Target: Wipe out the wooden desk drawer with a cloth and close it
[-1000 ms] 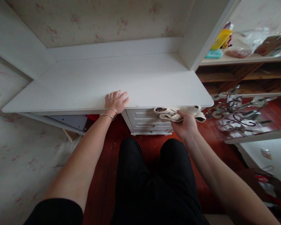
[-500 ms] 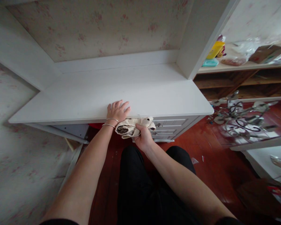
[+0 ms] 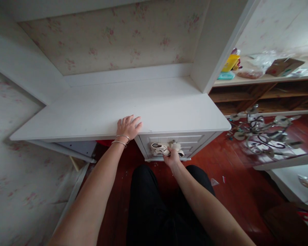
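Observation:
My left hand (image 3: 129, 127) rests palm down on the front edge of the white desk top (image 3: 113, 106), its fingers spread. Two thin bangles circle that wrist. Lower and to the right, my right hand (image 3: 172, 158) grips a folded cream cloth (image 3: 160, 149) with dark marks. The cloth is in front of the white drawer fronts (image 3: 192, 140) under the desk top; whether it touches them I cannot tell. It hides part of the drawers and their handles.
A wooden shelf unit (image 3: 236, 94) at the right bears plastic bags, a cardboard box (image 3: 284, 66) and a yellow container (image 3: 230, 63). A metal chandelier (image 3: 269, 133) lies on the red wooden floor (image 3: 236, 164). Upright panels frame the desk's sides.
My right hand has moved down and right with the cloth, from beside my left wrist to before the drawers. My left hand stays on the desk edge. The view has shifted slightly.

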Motion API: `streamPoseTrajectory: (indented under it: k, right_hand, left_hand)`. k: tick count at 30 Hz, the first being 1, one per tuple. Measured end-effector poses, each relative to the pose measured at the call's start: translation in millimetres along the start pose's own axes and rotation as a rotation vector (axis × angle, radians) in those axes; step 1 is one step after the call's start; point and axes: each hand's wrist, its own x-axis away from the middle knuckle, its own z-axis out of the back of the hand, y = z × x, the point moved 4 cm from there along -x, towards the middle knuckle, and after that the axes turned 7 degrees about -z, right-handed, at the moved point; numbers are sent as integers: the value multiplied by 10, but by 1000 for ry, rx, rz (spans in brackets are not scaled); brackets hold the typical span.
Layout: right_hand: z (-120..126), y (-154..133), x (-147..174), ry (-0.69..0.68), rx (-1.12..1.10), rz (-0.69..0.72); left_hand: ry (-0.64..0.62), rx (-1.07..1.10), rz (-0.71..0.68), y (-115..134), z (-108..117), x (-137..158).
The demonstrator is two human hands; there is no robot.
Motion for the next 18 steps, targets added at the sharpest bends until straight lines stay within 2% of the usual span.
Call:
streamPoseTrajectory:
  k: [4,9,14,18]
  right_hand:
    - [254,-458,18,153,-18,-7]
    - [378,-1096,259,204,-40,88]
    - [270,-1537,635,140,-58,238]
    - [29,-1491,928,42,-62,301]
  left_hand:
    - [-3,9,6,1,4,1]
    - [10,10,0,5,6,7]
    - [14,3,-3,9,3,8]
    - [21,-6,2,22,13,12]
